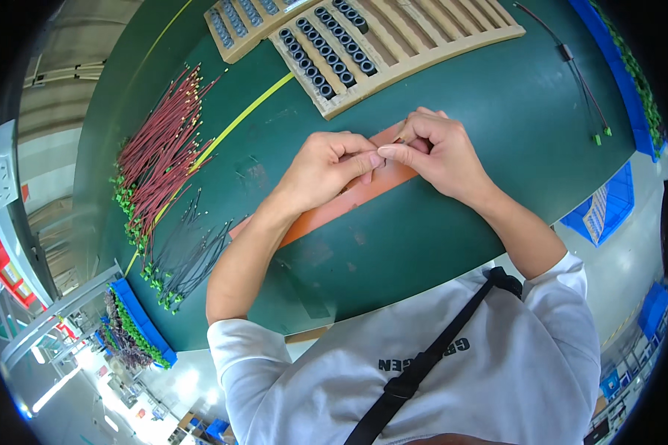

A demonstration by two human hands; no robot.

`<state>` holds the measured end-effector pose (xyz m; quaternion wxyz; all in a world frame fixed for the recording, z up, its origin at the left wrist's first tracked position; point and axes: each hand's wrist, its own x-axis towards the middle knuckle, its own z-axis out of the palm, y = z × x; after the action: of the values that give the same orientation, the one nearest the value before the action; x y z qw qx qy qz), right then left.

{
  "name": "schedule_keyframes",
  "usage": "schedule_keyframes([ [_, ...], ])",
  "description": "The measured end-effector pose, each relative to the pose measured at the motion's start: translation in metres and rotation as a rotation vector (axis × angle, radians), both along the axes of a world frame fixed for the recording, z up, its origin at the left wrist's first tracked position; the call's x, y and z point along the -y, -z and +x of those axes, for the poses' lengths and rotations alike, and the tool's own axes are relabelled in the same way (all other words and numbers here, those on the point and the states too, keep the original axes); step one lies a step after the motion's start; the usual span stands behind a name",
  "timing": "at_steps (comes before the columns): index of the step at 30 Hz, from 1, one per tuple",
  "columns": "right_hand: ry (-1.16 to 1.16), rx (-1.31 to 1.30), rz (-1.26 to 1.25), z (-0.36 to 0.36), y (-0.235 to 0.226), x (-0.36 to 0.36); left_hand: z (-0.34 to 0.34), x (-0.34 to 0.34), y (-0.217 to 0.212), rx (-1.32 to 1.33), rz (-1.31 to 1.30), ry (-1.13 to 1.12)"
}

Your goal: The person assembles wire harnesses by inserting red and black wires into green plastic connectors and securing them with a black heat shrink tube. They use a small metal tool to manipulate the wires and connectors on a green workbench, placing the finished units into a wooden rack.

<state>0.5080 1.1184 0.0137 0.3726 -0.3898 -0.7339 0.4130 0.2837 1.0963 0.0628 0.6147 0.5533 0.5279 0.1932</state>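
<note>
My left hand point(326, 167) and my right hand point(445, 152) meet over an orange strip point(319, 224) lying across the green table point(423, 237). The fingertips of both hands are pinched together, nearly touching. Whatever they hold is small and mostly hidden; a thin dark bit shows by the right fingers. To the left lie a heap of dark red wires point(167, 141) and a smaller spread of black wires point(193, 248), with green connectors at their ends.
Ahead stands a slotted tan tray point(393, 80), partly filled with black ring-shaped cylinders point(323, 44). Another tray point(237, 53) with grey pieces adjoins it. At far right lie a wire pair with a black cylinder point(565, 53) and a blue bin point(608, 63) of green connectors.
</note>
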Motion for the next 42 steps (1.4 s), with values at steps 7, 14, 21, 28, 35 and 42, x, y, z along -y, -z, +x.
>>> schedule_keyframes([
  [7, 0.073, -0.023, -0.252, -0.008, -0.008, -0.003, -0.002, 0.002, 0.005, 0.150, -0.045, -0.081],
  [14, 0.078, 0.036, 0.020, -0.013, -0.001, 0.002, 0.002, 0.006, 0.007, 0.052, 0.062, -0.059],
  [21, 0.048, 0.035, 0.045, -0.008, 0.006, 0.001, 0.001, 0.002, 0.000, 0.021, -0.006, -0.027],
  [28, 0.025, 0.021, 0.036, -0.007, 0.003, -0.001, -0.003, 0.003, 0.002, 0.003, 0.037, -0.016],
  [35, 0.013, 0.058, 0.064, -0.006, 0.003, 0.002, 0.004, -0.003, -0.008, -0.141, -0.033, 0.032],
  [42, 0.029, -0.033, -0.036, -0.011, 0.003, -0.002, -0.013, 0.013, -0.001, 0.019, 0.143, -0.134],
])
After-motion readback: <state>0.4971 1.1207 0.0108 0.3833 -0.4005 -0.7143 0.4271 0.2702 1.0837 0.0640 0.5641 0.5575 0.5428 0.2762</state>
